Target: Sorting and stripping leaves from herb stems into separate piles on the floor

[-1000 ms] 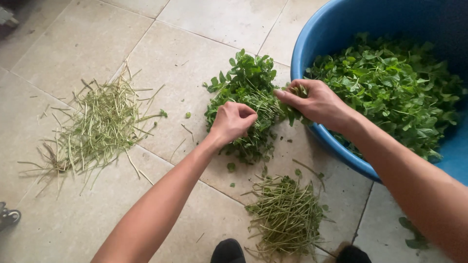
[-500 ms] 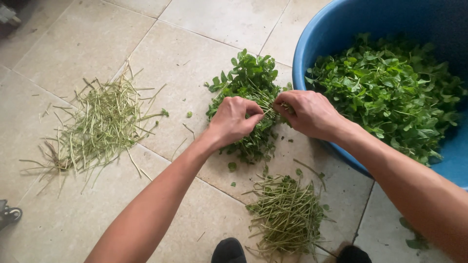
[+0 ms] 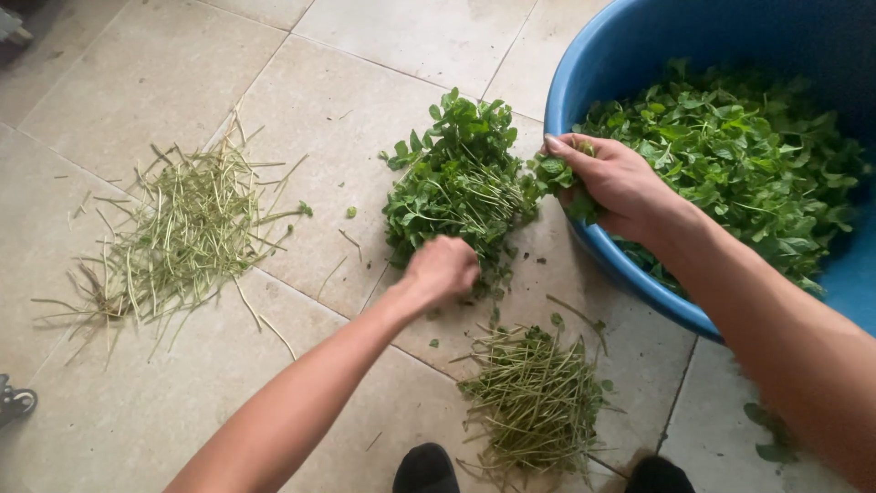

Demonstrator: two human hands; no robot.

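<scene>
A heap of leafy green herb sprigs (image 3: 456, 178) lies on the tiled floor. My left hand (image 3: 444, 270) is closed in a fist at the heap's near edge; I cannot tell whether it holds a stem. My right hand (image 3: 610, 178) grips a small bunch of green leaves (image 3: 553, 173) over the rim of a big blue basin (image 3: 584, 87). Picked leaves (image 3: 730, 155) fill the basin. A pile of bare stems (image 3: 534, 402) lies just below my left hand.
A larger spread of stripped stems (image 3: 182, 237) lies on the floor at the left. Two dark shoe tips (image 3: 424, 470) show at the bottom edge. A dark object (image 3: 14, 402) sits at the lower left edge. Loose leaves dot the tiles.
My hands have parted. The right hand moved right to the basin rim with leaves in it. The left hand dropped down towards the near stem pile.
</scene>
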